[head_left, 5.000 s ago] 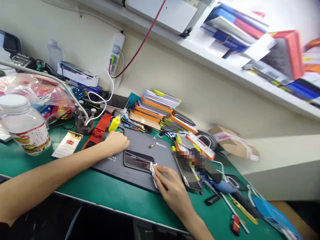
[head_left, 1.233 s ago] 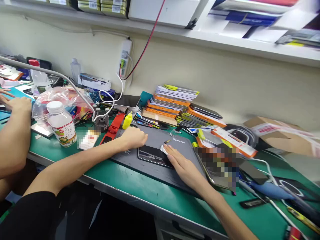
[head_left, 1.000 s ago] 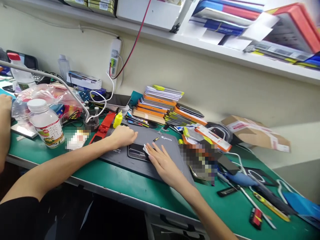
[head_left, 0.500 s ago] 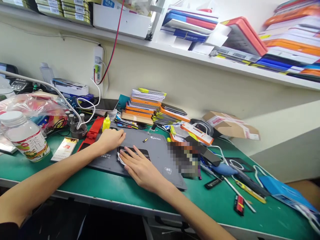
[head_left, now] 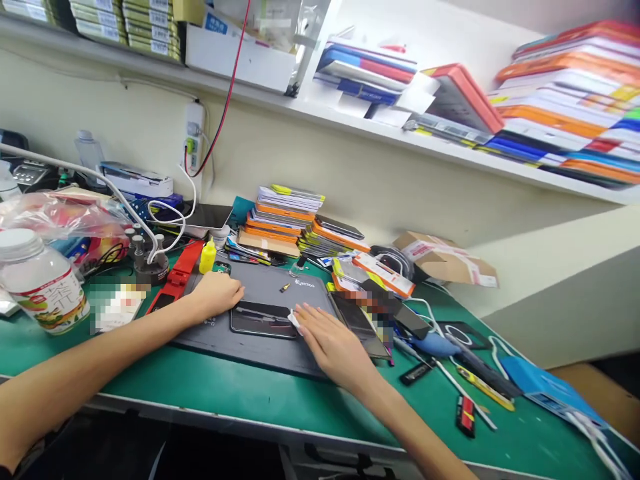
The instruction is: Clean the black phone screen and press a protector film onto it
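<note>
On the dark grey work mat [head_left: 265, 357] lies a smartphone [head_left: 263, 321], its glossy black screen facing up with reflections across it. My right hand [head_left: 333, 347] is at the phone's right end, fingers stretched out over a small white wipe [head_left: 294, 321] that shows at the fingertips. By the phone's upper left corner, my left hand [head_left: 219, 293] is curled into a fist resting on the mat; whatever may be inside it is hidden. A small brass-coloured piece [head_left: 285, 288] lies on the mat beyond the phone.
A yellow bottle [head_left: 207, 257] and red holder [head_left: 183, 273] stand left of the mat. Stacked thin boxes [head_left: 280, 217] rise behind it. Tools, including a yellow cutter [head_left: 485, 388], and cables spread across the right. A large jar [head_left: 47, 283] stands at far left.
My right hand has slid rightward with the wipe, from over the phone to its right end, uncovering the screen. My left hand stays curled near the phone's corner. The camera view shifted slightly.
</note>
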Motion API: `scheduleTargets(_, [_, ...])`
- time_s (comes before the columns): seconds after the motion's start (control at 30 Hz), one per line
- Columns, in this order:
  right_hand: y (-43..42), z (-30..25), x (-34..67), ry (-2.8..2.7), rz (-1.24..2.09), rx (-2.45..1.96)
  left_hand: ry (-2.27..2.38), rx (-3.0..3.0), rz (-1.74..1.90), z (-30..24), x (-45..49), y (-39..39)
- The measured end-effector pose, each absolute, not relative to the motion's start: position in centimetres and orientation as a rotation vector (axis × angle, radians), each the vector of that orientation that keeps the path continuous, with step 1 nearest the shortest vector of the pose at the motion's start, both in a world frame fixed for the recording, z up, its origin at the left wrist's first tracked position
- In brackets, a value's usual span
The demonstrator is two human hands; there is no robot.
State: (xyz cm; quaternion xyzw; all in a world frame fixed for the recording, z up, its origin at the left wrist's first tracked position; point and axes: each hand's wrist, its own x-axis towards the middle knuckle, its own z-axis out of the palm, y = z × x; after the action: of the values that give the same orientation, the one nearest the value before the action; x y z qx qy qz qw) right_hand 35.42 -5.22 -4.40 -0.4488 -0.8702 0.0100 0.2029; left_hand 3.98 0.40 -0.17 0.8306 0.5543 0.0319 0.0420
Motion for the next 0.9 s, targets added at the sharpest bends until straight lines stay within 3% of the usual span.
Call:
scheduleTargets(0.27, [3.7, -2.0, 37.0, -2.248, 0.082, -1.412, 1.468, 2.556, 0.157, -0.1, 3.4, 0.6])
scheduleTargets(0.6, [0.4, -4.2, 36.7, -2.309, 0.022, -1.257, 1.008, 2.778, 0.306, -0.2, 5.1, -1.3])
scheduleTargets(0.9, [-0.6, -3.5, 36.6, -2.301, -0.426, -1.115, 0.962, 3.045, 0.358, -0.9, 6.3, -1.5])
